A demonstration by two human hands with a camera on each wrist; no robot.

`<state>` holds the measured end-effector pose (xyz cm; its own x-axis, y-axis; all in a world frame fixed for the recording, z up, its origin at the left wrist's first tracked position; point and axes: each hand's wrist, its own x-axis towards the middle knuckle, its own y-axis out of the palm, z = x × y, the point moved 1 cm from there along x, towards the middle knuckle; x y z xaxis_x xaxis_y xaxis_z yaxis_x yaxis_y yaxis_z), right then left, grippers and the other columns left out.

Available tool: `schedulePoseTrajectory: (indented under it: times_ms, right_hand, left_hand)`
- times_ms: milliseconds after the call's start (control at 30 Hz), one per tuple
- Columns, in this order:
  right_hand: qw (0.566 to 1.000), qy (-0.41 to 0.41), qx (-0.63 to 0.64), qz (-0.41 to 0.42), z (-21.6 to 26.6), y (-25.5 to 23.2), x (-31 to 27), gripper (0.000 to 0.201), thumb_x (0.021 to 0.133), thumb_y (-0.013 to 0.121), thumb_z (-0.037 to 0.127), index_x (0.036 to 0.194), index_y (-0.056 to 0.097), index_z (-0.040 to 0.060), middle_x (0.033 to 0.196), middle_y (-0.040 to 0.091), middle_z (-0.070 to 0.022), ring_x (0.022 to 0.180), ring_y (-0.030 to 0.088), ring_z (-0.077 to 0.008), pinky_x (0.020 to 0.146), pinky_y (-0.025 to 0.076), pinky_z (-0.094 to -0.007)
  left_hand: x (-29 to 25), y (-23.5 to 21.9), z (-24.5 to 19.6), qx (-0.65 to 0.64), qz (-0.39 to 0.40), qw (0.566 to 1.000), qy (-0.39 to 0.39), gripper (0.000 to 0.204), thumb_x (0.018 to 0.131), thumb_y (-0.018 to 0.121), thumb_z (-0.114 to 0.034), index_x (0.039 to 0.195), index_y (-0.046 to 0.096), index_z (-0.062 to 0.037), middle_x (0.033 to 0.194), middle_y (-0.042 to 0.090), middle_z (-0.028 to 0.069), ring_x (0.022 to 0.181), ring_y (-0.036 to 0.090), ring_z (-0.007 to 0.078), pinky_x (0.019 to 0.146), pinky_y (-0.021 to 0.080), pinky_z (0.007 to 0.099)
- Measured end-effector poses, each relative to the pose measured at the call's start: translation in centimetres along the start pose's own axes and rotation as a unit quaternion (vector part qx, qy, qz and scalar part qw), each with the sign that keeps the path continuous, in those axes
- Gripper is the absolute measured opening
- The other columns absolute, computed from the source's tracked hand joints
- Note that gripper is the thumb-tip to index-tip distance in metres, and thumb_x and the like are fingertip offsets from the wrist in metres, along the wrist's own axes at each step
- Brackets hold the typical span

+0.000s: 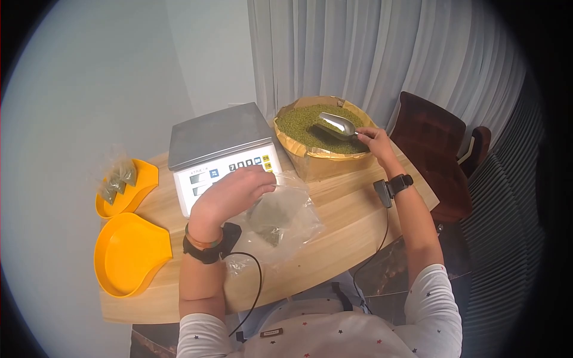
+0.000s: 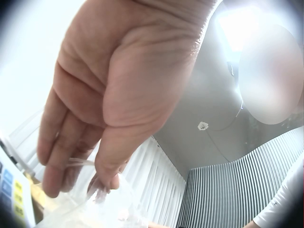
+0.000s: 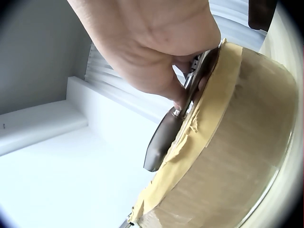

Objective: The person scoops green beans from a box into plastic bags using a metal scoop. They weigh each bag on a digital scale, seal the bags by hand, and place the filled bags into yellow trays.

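At the left of the table, a yellow tray holds small filled bags, with a second yellow tray just beside it, nearer the person. Next stands a white scale with a grey platform. In front of it the left hand pinches the rim of a clear plastic bag that has green grains low inside. Right of the scale, a paper-lined round container is full of green grains; over them the right hand grips a metal scoop by its handle. A dark red chair stands farthest right.
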<state>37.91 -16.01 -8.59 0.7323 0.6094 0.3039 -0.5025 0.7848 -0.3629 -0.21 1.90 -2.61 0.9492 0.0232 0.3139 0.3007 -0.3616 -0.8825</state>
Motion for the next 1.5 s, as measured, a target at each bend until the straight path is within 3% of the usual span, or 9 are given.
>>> schedulePoseTrajectory:
  times_ms: [267,600,667,800,967,1200,1267,1367,1500]
  right_hand:
    - [0.999,-0.028,-0.036,0.026,3.6,-0.4,-1.6,0.023,0.090,0.067,0.003,0.112,0.071,-0.0021,0.094,0.071,-0.0031,0.084,0.060,-0.0093,0.077,0.048,-0.0256]
    - [0.971,-0.077,-0.027,0.227,12.1,0.1,-5.3,0.022,0.090,0.069,0.008,0.110,0.072,-0.0002,0.096,0.072,-0.0040,0.090,0.061,-0.0118,0.085,0.048,-0.0272]
    - [0.951,-0.153,-0.101,0.250,13.7,0.7,-6.2,0.021,0.089,0.068,0.007,0.109,0.072,0.0011,0.090,0.071,-0.0062,0.088,0.062,-0.0146,0.082,0.048,-0.0296]
    - [0.929,-0.210,-0.143,0.269,16.3,1.9,-7.7,0.021,0.087,0.069,0.006,0.107,0.072,0.0023,0.084,0.067,-0.0098,0.081,0.061,-0.0219,0.076,0.047,-0.0339]
    - [0.843,-0.398,-0.309,0.187,18.8,3.6,-10.4,0.021,0.082,0.071,0.007,0.102,0.074,0.0058,0.083,0.062,-0.0087,0.086,0.056,-0.0282,0.084,0.042,-0.0388]
    - [0.837,-0.409,-0.332,0.150,18.9,2.9,-9.9,0.022,0.082,0.071,0.007,0.104,0.074,0.0066,0.083,0.063,-0.0095,0.085,0.057,-0.0273,0.091,0.042,-0.0380]
    - [0.872,-0.363,-0.308,0.109,18.2,1.9,-8.3,0.021,0.083,0.069,0.005,0.103,0.073,0.0040,0.082,0.063,-0.0127,0.081,0.057,-0.0303,0.083,0.046,-0.0382]
    - [0.885,-0.309,-0.347,0.014,15.2,0.3,-5.7,0.018,0.083,0.069,0.007,0.100,0.074,0.0059,0.089,0.069,-0.0176,0.085,0.063,-0.0381,0.075,0.049,-0.0466]
    - [0.871,-0.279,-0.404,-0.036,9.3,-1.4,-2.2,0.017,0.085,0.066,0.007,0.100,0.074,0.0057,0.091,0.069,-0.0205,0.086,0.064,-0.0394,0.076,0.050,-0.0486]
  left_hand:
    - [0.0,-0.1,0.2,0.012,0.001,1.000,0.006,0.017,0.095,0.055,-0.017,0.099,0.066,-0.0051,0.095,0.065,0.0131,0.095,0.061,0.0326,0.083,0.049,0.0414]
    - [0.0,-0.3,-0.1,0.006,0.004,1.000,0.001,0.017,0.094,0.056,-0.018,0.099,0.066,-0.0047,0.096,0.066,0.0147,0.094,0.062,0.0342,0.081,0.049,0.0423]
    - [0.0,-0.3,-0.2,0.006,0.012,1.000,-0.006,0.017,0.094,0.057,-0.018,0.100,0.066,-0.0048,0.096,0.066,0.0147,0.094,0.062,0.0343,0.081,0.049,0.0424]
    - [0.0,-0.2,-0.1,-0.009,-0.008,1.000,0.008,0.016,0.092,0.062,-0.016,0.096,0.065,-0.0015,0.094,0.066,0.0140,0.091,0.061,0.0355,0.081,0.049,0.0412]
    - [-0.1,-0.3,-0.2,0.008,-0.011,1.000,0.018,0.016,0.092,0.062,-0.017,0.096,0.065,-0.0016,0.093,0.067,0.0137,0.089,0.061,0.0357,0.080,0.049,0.0413]
    - [-0.3,-1.2,-0.8,-0.034,0.005,0.999,0.007,0.012,0.093,0.057,-0.014,0.091,0.059,-0.0021,0.089,0.065,0.0155,0.088,0.059,0.0379,0.076,0.047,0.0447]
    - [-0.3,-1.2,-0.8,-0.041,0.035,0.998,-0.012,0.012,0.093,0.056,-0.014,0.090,0.058,-0.0021,0.088,0.064,0.0158,0.087,0.059,0.0384,0.076,0.047,0.0451]
    - [-0.3,-1.0,-0.4,-0.039,0.013,0.999,0.012,0.016,0.095,0.057,-0.016,0.090,0.057,-0.0004,0.080,0.059,0.0177,0.078,0.056,0.0402,0.069,0.045,0.0433]
    - [-0.3,-1.4,-0.7,0.006,-0.058,0.998,0.038,0.015,0.095,0.057,-0.014,0.091,0.057,-0.0005,0.081,0.059,0.0175,0.077,0.055,0.0400,0.068,0.045,0.0423]
